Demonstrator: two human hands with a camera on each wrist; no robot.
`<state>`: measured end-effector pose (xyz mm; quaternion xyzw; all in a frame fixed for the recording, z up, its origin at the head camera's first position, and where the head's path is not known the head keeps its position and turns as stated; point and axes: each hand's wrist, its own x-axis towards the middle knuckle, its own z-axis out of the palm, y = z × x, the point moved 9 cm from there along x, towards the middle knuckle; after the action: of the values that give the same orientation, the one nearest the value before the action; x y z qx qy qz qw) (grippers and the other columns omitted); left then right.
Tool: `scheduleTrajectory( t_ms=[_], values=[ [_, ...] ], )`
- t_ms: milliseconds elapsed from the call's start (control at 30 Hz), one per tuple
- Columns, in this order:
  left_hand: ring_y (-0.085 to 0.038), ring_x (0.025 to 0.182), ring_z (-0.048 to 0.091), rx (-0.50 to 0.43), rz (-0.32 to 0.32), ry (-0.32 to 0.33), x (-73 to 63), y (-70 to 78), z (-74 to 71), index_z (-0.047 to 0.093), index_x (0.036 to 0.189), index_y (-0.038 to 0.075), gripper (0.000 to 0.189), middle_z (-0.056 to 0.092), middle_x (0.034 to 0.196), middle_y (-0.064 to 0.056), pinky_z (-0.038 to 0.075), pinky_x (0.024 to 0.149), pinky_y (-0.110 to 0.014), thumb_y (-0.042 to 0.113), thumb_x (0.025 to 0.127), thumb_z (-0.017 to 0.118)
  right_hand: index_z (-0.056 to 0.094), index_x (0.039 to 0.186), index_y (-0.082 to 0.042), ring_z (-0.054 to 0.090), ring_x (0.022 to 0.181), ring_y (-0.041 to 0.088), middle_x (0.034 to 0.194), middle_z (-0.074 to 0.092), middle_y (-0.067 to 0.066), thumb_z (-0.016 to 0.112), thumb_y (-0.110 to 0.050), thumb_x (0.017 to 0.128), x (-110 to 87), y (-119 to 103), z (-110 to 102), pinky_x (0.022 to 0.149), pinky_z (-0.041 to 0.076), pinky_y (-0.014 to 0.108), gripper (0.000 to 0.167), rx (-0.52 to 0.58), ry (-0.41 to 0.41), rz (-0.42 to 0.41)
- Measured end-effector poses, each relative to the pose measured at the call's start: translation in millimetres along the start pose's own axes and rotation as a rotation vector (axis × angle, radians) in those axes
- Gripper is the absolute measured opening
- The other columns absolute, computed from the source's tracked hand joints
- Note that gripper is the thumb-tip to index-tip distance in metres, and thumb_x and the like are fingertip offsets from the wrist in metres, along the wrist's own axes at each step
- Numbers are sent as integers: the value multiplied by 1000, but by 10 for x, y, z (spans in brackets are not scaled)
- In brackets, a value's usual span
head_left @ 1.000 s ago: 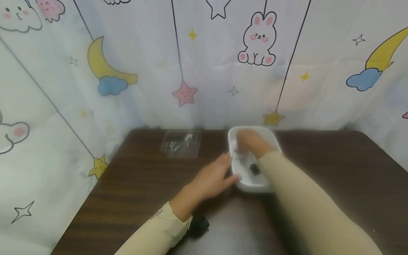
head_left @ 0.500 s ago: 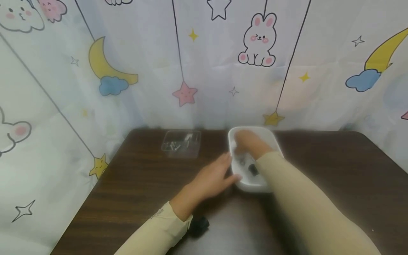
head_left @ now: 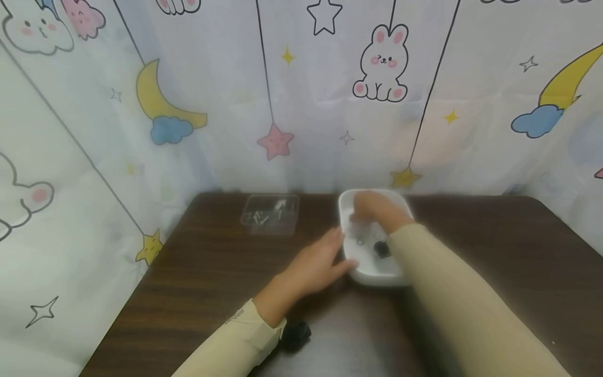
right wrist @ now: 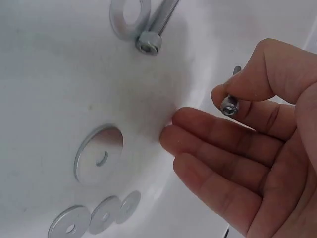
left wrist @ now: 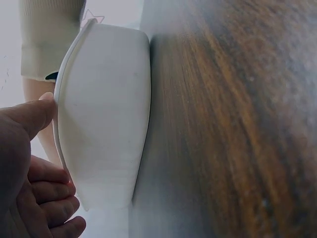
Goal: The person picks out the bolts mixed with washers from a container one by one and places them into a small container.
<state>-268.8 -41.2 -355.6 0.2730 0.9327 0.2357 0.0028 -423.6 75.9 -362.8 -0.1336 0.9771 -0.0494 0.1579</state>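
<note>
My right hand (head_left: 377, 209) reaches down into a white tub (head_left: 377, 280). In the right wrist view, its thumb and index finger pinch a small metal socket-head screw (right wrist: 229, 105), while the other fingers extend near the tub wall. A larger screw (right wrist: 157, 32) lies in the tub beside a ring-shaped washer (right wrist: 116, 20). Farther down are a big flat washer (right wrist: 94, 161) and smaller washers (right wrist: 101, 218). My left hand (head_left: 313, 264) rests against the tub's left side, thumb spread; in the left wrist view its thumb and fingertips touch the rim (left wrist: 57, 119).
Left of the tub stands a clear plastic box (head_left: 270, 225) with small metal pieces inside. A black device (head_left: 296, 335) sits at the left wrist, and another black object (head_left: 381, 249) shows below the right wrist. The brown table (head_left: 202, 277) ends at a patterned curtain (head_left: 311, 104).
My right hand shifts slightly inside the tub. The left hand keeps its place at the rim. The head view has tilted up a little.
</note>
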Motion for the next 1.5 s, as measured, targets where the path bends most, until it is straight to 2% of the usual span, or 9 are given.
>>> scheduleTrajectory(
  t_ms=[167, 267, 400, 567, 767, 967, 1200, 1367, 1500],
  values=[
    [-26, 149, 26, -14, 22, 15, 0, -18, -9, 23, 157, 16, 77, 22, 164, -6, 27, 121, -44, 54, 97, 52, 69, 86, -8, 64, 72, 23, 79, 69, 6, 71, -28, 87, -15, 15, -64, 72, 55, 37, 21, 69, 59, -47],
    [-25, 148, 28, -23, 35, 55, -14, -58, -84, 26, 157, 16, 74, 25, 163, -5, 28, 120, -44, 52, 97, 53, 69, 88, -6, 63, 71, 23, 79, 68, 7, 68, -27, 88, -67, -14, -124, 67, 55, 35, 21, 73, 92, -97],
    [-25, 147, 30, -21, 20, 120, -51, -179, -239, 33, 153, 10, 73, 29, 161, -7, 28, 120, -44, 51, 97, 54, 70, 88, -8, 62, 69, 21, 79, 69, 6, 65, -28, 89, -115, -18, -159, 61, 53, 32, 20, 87, 101, -123],
    [-27, 146, 33, -39, -27, 203, -107, -407, -461, 39, 150, 5, 69, 33, 159, -10, 28, 120, -45, 44, 97, 59, 71, 95, -6, 64, 74, 23, 85, 70, 10, 65, -20, 91, -202, -70, -266, 64, 55, 32, 16, 212, 152, -161],
    [-33, 145, 33, -29, -101, 276, -176, -735, -685, 40, 148, 0, 67, 34, 157, -16, 27, 120, -49, 41, 98, 57, 64, 121, -8, 63, 89, 27, 106, 67, 16, 62, -16, 94, -319, -257, -473, 75, 57, 40, 29, 306, 287, -252],
    [-34, 145, 33, 10, -184, 346, -269, -1110, -916, 39, 148, -1, 65, 33, 158, -17, 30, 118, -53, 39, 100, 56, 70, 114, -13, 65, 92, 28, 105, 71, 11, 56, -26, 97, -426, -527, -663, 79, 55, 41, 25, 348, 357, -250],
    [-35, 146, 30, 16, -295, 326, -371, -1539, -984, 34, 151, 0, 68, 25, 162, -15, 28, 118, -54, 42, 101, 52, 74, 113, -18, 65, 92, 24, 111, 73, 4, 60, -34, 92, -455, -979, -767, 81, 55, 39, 30, 398, 409, -303],
    [-37, 146, 29, 6, -320, 300, -399, -1683, -957, 32, 152, 0, 69, 23, 162, -15, 26, 119, -54, 42, 100, 52, 74, 113, -14, 66, 94, 21, 109, 73, 5, 66, -22, 88, -417, -1269, -690, 82, 57, 37, 28, 475, 402, -384],
    [-38, 145, 29, -7, -333, 296, -413, -1745, -947, 32, 152, 0, 69, 24, 162, -16, 25, 119, -55, 40, 100, 54, 74, 108, -9, 67, 89, 19, 100, 75, 6, 68, -14, 85, -390, -1479, -612, 78, 58, 32, 24, 487, 411, -433]
  ],
)
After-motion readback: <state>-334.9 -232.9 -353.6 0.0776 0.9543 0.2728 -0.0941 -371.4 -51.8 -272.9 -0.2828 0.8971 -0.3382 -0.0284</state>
